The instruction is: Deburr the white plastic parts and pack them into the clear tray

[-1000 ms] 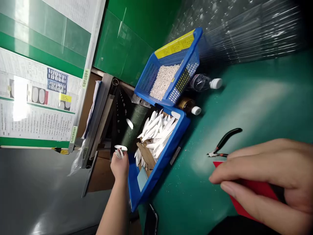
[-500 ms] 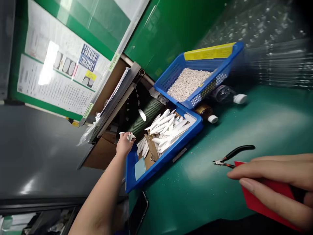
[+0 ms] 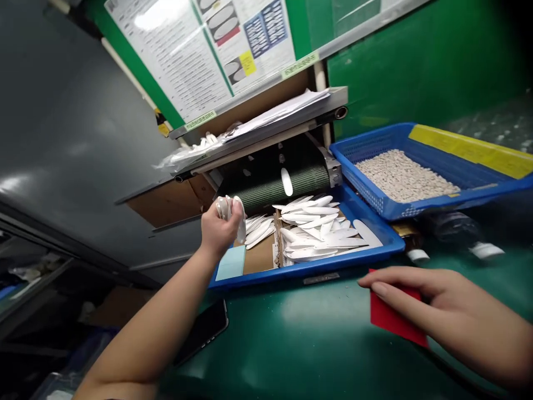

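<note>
White and smooth are the long oval pieces in your blue tray: a big loose heap lies right of the torn cardboard strip, and a smaller group lies left of it. Your left hand is curled around a few more such pieces, near the tray's left end and in front of the ribbed, dark green roller. So I judge that many are gathered, while those in your hand are not yet laid down. One single piece is left against the roller; the pale spots behind it are too dim to tell. Your right hand pinches a flat red piece, narrow between thumb and fingers, above the glossy green table. At right, a blue plastic basket with pierced walls contains small, grainy, cream-coloured bits.
</note>
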### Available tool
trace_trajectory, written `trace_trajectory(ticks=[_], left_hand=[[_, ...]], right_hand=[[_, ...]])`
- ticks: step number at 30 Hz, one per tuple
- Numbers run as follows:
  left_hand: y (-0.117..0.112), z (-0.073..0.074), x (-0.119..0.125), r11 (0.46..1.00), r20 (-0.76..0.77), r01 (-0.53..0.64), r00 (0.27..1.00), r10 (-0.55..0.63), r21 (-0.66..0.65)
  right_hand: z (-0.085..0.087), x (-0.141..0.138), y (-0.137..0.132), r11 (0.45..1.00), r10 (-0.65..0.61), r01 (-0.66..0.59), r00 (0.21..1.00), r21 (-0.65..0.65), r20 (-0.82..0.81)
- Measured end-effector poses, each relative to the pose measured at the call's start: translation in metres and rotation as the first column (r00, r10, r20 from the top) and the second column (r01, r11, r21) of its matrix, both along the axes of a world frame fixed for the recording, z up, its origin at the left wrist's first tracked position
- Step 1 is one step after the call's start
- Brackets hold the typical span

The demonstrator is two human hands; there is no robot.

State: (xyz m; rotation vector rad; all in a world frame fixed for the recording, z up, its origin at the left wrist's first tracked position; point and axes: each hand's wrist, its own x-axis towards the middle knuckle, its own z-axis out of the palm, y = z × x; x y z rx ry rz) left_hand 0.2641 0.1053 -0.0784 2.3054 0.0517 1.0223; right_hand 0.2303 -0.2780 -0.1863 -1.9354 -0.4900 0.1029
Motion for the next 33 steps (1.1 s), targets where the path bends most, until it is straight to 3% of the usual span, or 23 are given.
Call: trace_trajectory(ticks=[1, 3, 6, 8, 11, 14, 15, 17, 19, 22, 23, 26, 30, 33], left_hand=[[-0.014, -0.004, -0.017, 0.989, -0.048, 0.033, 0.998, -0.040, -0.141], [-0.041, -0.017, -0.047, 0.907, -0.173, 0.091, 0.969, -0.176, -0.411], [-0.070, -0.040, -0.072, 0.707, -0.332, 0.120, 0.820, -0.466, -0.697], [-0.077, -0.056, -0.076, 0.612, -0.352, 0.108, 0.734, -0.581, -0.783], [-0.073, -0.079, -0.074, 0.616, -0.357, 0.136, 0.711, -0.607, -0.776], [-0.068, -0.097, -0.073, 0.672, -0.288, 0.368, 0.696, -0.657, -0.643], [-0.067, -0.101, -0.074, 0.677, -0.233, 0.488, 0.689, -0.686, -0.551], [-0.066, -0.106, -0.076, 0.666, -0.103, 0.677, 0.673, -0.732, -0.313], [-0.066, -0.108, -0.077, 0.650, -0.008, 0.750, 0.654, -0.756, -0.124], [-0.065, -0.107, -0.077, 0.658, 0.057, 0.750, 0.655, -0.753, 0.070], [-0.065, -0.107, -0.077, 0.663, 0.073, 0.738, 0.659, -0.748, 0.129], [-0.063, -0.105, -0.079, 0.672, 0.088, 0.685, 0.679, -0.728, 0.281], [-0.060, -0.104, -0.080, 0.659, 0.031, 0.649, 0.703, -0.710, 0.381], [-0.060, -0.104, -0.079, 0.666, 0.025, 0.595, 0.737, -0.675, 0.451]], right_hand=[[0.013, 0.008, 0.014, 0.997, 0.056, -0.059, 0.996, -0.039, -0.065], [0.034, 0.023, 0.043, 0.989, 0.127, -0.135, 0.983, -0.055, -0.130], [0.053, 0.038, 0.083, 0.982, 0.181, -0.163, 0.960, 0.097, -0.213], [0.055, 0.041, 0.101, 0.945, 0.156, -0.044, 0.932, 0.324, -0.328], [0.047, 0.037, 0.114, 0.829, 0.243, 0.082, 0.838, 0.554, -0.489], [0.034, 0.033, 0.119, 0.851, 0.387, -0.040, 0.723, 0.524, -0.573], [0.030, 0.032, 0.119, 0.885, 0.360, -0.060, 0.719, 0.462, -0.594], [0.025, 0.033, 0.117, 0.943, 0.188, 0.021, 0.788, 0.332, -0.586], [0.024, 0.032, 0.114, 0.942, 0.059, 0.134, 0.836, 0.308, -0.545], [0.026, 0.028, 0.110, 0.934, 0.203, 0.010, 0.806, 0.356, -0.555], [0.026, 0.026, 0.109, 0.948, 0.201, -0.030, 0.827, 0.316, -0.525], [0.026, 0.024, 0.106, 0.976, 0.007, 0.067, 0.941, 0.207, -0.338], [0.025, 0.023, 0.102, 0.966, 0.225, -0.145, 0.879, 0.213, -0.421], [0.026, 0.024, 0.100, 0.999, -0.022, 0.028, 0.982, 0.031, -0.187]])
